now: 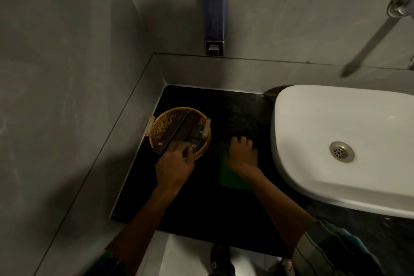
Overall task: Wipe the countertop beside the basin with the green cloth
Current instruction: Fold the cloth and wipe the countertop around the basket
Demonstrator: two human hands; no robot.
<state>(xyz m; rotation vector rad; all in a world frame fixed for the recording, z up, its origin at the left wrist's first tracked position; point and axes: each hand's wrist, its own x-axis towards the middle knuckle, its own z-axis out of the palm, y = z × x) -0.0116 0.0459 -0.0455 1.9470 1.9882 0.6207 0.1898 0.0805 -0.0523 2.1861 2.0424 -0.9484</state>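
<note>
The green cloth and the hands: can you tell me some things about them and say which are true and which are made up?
1. The right hand presses flat on the green cloth. True.
2. The green cloth lies inside the basin. False: it lies on the black countertop beside the basin.
3. The left hand is at the wicker basket. True.
4. The basket is empty. False: dark packets lie in it.
5. A soap dispenser hangs on the wall. True.
</note>
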